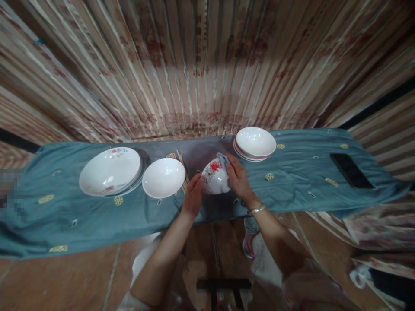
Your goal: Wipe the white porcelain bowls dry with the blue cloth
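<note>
Between my hands a white bowl (216, 178) with a red flower on its outside is tilted on its side above the table. My left hand (193, 194) grips its left rim, fingers closed. Against the bowl's upper right side, my right hand (238, 175) presses a light blue cloth (223, 159), its fingers folded over it. Left of my left hand stands a plain white bowl (164, 177), with several chopsticks (181, 162) lying just behind and beside it. A stack of white bowls (255, 142) is beyond my right hand.
A stack of flowered plates (110, 172) is on the left of the narrow table with a teal cloth (301, 172). A black phone (352, 170) lies at the right. A pleated curtain (194, 65) hangs close behind the table.
</note>
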Tool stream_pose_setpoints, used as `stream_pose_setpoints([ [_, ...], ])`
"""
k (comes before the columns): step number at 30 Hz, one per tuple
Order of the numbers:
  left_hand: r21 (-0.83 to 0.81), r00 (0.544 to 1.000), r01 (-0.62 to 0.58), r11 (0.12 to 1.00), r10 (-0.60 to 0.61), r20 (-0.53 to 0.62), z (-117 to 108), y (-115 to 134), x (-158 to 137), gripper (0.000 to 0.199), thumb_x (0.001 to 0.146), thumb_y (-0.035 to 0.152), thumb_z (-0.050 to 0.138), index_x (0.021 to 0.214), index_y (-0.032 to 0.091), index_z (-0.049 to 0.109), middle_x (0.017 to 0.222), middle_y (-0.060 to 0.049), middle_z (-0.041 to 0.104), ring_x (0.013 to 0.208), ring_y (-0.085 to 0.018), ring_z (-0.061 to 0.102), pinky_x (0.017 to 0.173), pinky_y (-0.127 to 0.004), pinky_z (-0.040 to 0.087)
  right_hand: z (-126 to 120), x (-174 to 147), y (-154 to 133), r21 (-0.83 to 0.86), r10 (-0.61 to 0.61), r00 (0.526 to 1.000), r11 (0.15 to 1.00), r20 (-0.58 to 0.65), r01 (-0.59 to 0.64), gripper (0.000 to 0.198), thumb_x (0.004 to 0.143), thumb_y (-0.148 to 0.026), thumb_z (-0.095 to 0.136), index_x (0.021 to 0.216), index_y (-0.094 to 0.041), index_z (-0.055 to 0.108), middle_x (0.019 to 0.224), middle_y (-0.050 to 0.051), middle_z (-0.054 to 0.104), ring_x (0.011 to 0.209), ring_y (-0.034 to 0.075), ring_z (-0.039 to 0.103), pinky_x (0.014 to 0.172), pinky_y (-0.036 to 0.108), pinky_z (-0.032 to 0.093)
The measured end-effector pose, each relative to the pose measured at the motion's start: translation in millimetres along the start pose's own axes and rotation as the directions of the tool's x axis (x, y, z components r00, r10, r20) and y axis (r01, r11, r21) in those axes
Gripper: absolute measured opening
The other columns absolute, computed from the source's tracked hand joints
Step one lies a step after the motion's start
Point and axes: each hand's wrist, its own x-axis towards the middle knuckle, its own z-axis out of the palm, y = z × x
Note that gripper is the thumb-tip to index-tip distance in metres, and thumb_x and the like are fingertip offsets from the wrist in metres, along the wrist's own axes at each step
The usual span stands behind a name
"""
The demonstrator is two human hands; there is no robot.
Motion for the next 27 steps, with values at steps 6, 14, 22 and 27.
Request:
stream_pose_setpoints([
  [6,0.015,1.000,0.022,1.000,-0.022,-0.020,0.8,0.9,-0.3,0.022,0.078,0.040,0.073,0.083,0.019,0.071,0.079,-0.003,0.069,0.075,-0.015,0.059,0.069,-0.025,0.048,-0.4,-0.7,0.1,0.034,0.000,1.000,0.999,0.004,0.000,0.045,0.103,-0.046,0.039,0.133,-0.023,0.062,0.133,0.010,0.066,0.128,0.022,0.058,0.115,0.042,0.041],
  [14,0.030,0.999,0.032,0.999,-0.031,-0.024,0.1,-0.6,0.8,0.023,0.081,0.042,0.070,0.083,0.019,0.069,0.078,-0.002,0.066,0.072,-0.014,0.055,0.070,-0.026,0.046,6.6,-3.0,14.6,0.108,0.175,0.983,0.980,-0.052,-0.168,0.051,0.098,-0.055,0.044,0.130,-0.022,0.065,0.131,0.010,0.069,0.124,0.023,0.061,0.112,0.041,0.045],
  [22,0.090,1.000,0.009,0.996,-0.007,-0.025,-1.2,-0.1,0.0,0.023,0.081,0.042,0.069,0.084,0.019,0.067,0.079,-0.002,0.065,0.076,-0.016,0.055,0.072,-0.028,0.044,8.3,-4.3,28.2,0.199,0.294,0.954,0.940,-0.056,-0.277,0.051,0.094,-0.058,0.050,0.126,-0.022,0.068,0.132,0.008,0.069,0.124,0.023,0.061,0.114,0.042,0.043],
  [27,0.064,1.000,-0.008,0.998,0.008,0.002,-1.3,-0.2,0.1,0.026,0.081,0.047,0.069,0.083,0.020,0.066,0.077,-0.002,0.063,0.075,-0.017,0.054,0.070,-0.029,0.044,8.3,-3.8,34.1,0.274,0.354,0.934,0.903,-0.041,-0.330,0.050,0.091,-0.059,0.055,0.122,-0.023,0.070,0.127,0.007,0.072,0.121,0.023,0.064,0.112,0.042,0.046],
])
